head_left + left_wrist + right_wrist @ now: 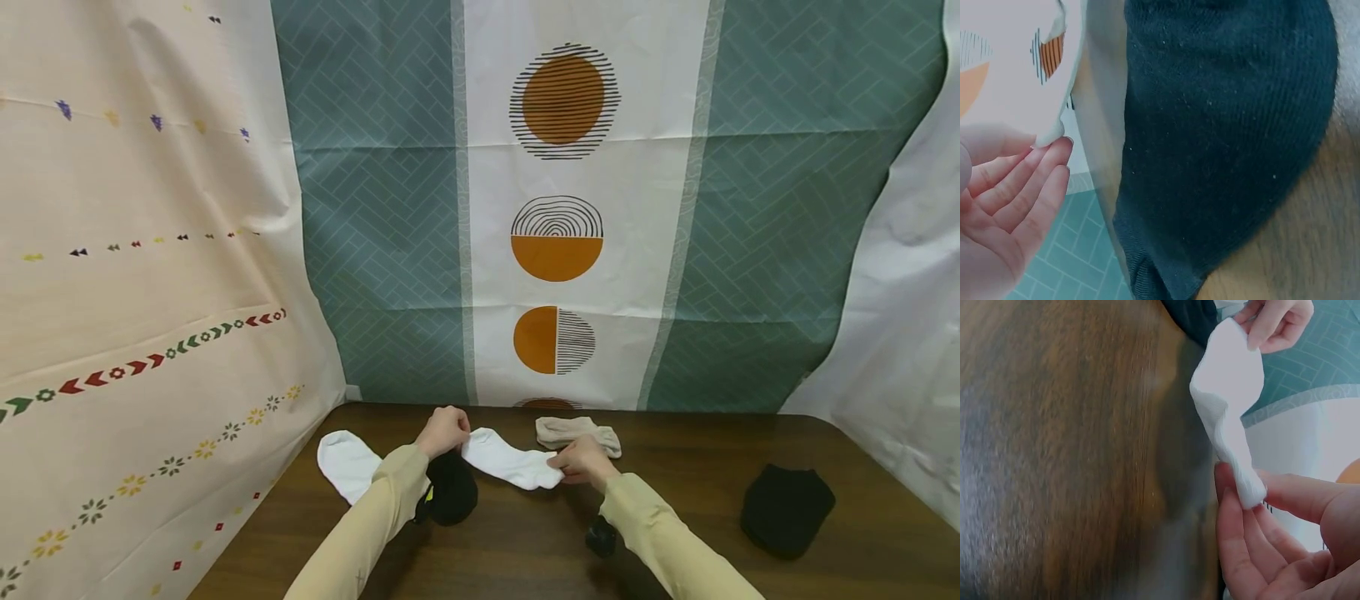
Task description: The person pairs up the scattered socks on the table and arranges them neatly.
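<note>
A white sock (513, 461) is stretched between my two hands, above the table. My left hand (444, 431) pinches one end between thumb and fingertips; the left wrist view shows the sock's edge in that grip. My right hand (583, 461) pinches the other end, thumb on one side and fingers on the other, as the right wrist view shows. Below the left wrist lies a black sock (1222, 125), partly hidden by the forearm in the head view. Just behind the right hand rests a beige sock (577, 433).
Another white sock (348, 462) lies at the table's left, partly covered by the left sleeve. Toward the right side is a folded-looking black cloth item (787, 510), perhaps a sock. Curtains hang behind the wooden table (517, 550) and along both sides.
</note>
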Action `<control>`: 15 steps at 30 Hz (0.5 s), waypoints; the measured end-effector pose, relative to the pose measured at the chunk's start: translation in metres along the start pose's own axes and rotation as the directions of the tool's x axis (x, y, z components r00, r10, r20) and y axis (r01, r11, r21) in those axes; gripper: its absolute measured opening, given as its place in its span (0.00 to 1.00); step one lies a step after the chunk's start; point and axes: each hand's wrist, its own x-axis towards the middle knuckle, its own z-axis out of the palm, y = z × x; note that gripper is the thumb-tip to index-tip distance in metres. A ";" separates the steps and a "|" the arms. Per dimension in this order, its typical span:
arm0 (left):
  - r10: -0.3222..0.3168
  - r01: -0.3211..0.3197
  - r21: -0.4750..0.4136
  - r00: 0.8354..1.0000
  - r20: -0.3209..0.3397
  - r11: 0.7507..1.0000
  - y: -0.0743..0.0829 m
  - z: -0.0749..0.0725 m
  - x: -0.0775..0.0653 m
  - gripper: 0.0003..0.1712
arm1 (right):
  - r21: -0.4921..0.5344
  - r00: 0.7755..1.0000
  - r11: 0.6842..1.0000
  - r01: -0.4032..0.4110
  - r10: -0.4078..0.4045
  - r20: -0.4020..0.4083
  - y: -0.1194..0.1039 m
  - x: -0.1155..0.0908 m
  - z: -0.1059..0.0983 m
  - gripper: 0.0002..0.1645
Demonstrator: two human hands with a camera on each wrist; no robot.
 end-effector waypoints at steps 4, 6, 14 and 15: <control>-0.001 0.001 -0.004 1.000 0.007 1.000 0.005 -0.002 -0.001 0.06 | 0.027 0.999 1.000 0.008 -0.009 0.037 -0.006 -0.009 -0.007 0.11; -0.001 0.001 -0.011 1.000 0.012 1.000 0.007 -0.003 -0.002 0.06 | 0.025 0.999 1.000 -0.006 0.005 0.033 -0.011 -0.014 -0.009 0.11; -0.005 0.005 -0.036 1.000 0.014 0.999 0.016 -0.002 -0.004 0.05 | -0.038 1.000 0.999 -0.028 0.028 -0.003 -0.018 -0.023 -0.016 0.11; -0.004 0.005 -0.039 1.000 0.014 0.999 0.017 -0.001 -0.004 0.05 | -0.046 1.000 0.999 -0.021 0.021 0.003 -0.018 -0.023 -0.017 0.11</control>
